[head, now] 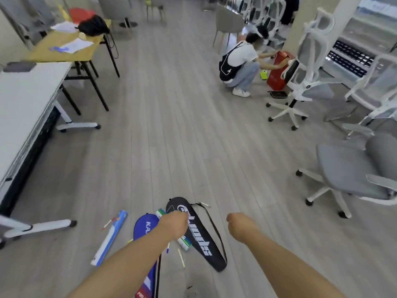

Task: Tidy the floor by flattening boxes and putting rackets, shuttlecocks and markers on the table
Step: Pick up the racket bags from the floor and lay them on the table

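Observation:
A black racket cover (199,239) with white lettering lies on the floor ahead of me. Beside it on the left lies a blue racket cover (145,230), partly hidden by my left arm. A white and green shuttlecock tube (184,243) lies between them, and a long blue and white box (110,237) lies further left. Thin markers (181,258) are scattered around. My left hand (175,224) hovers over the tube and the black cover, fingers curled downward. My right hand (240,225) is a closed fist above bare floor, right of the black cover.
A white table (23,100) stands at the left, a wooden table (64,50) with papers and a black bag behind it. Grey office chairs (352,168) stand at the right. A person crouches at a red bag (278,69) further back.

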Demonstrator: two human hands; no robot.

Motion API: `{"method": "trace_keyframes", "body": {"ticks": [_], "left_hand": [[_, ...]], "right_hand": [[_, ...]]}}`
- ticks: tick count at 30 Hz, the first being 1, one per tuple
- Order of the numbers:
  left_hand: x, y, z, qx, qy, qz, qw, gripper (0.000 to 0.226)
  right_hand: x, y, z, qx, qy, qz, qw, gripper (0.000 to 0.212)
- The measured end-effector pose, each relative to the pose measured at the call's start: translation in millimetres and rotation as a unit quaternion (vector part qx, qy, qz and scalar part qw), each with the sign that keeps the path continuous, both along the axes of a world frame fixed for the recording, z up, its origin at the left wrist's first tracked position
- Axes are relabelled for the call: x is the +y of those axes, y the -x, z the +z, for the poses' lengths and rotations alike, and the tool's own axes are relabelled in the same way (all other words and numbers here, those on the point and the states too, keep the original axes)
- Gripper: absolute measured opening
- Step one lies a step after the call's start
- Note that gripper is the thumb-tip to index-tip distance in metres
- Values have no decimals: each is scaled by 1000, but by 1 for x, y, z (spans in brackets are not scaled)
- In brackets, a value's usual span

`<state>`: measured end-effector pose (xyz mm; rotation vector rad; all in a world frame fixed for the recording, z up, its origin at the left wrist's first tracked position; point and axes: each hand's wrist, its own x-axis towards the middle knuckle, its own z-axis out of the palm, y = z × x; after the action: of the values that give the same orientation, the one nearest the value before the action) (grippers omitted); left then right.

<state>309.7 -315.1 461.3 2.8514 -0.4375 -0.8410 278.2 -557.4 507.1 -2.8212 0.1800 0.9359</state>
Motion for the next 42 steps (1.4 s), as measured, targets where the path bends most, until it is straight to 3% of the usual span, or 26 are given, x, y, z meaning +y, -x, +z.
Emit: {"method": "trace_keyframes", "body": {"ticks": [5, 9, 15, 20, 27, 32, 35, 38, 42], "left_hand": [[-3, -39, -5, -7, 9, 115, 993, 28], [-10, -54, -15, 14, 14, 234, 972, 29], [-43, -41, -20, 24, 53, 477, 877, 29], [-97, -11, -12, 9, 43, 587, 808, 29], [-160, 36, -29, 33, 30, 671, 740, 29], [-189, 53, -82, 69, 48, 710, 699, 32], [-200, 53, -119, 88, 70, 736, 668, 30], [-202, 49, -164, 102, 83, 759, 638, 30], [-198, 36, -246, 100, 85, 818, 561, 31]], "right_hand": [[-2, -79, -5, 10, 9, 118, 993, 40], [4, -150, -26, 18, 21, 251, 968, 37], [13, -224, -53, 31, 17, 443, 896, 31], [4, -239, -60, 48, 25, 568, 821, 35], [-20, -225, -75, 49, 38, 647, 760, 32], [-32, -220, -124, 57, 44, 661, 747, 28], [-21, -222, -161, 72, 41, 668, 739, 23], [-7, -223, -209, 90, 28, 678, 729, 32], [17, -233, -292, 91, 8, 709, 699, 37]]}}
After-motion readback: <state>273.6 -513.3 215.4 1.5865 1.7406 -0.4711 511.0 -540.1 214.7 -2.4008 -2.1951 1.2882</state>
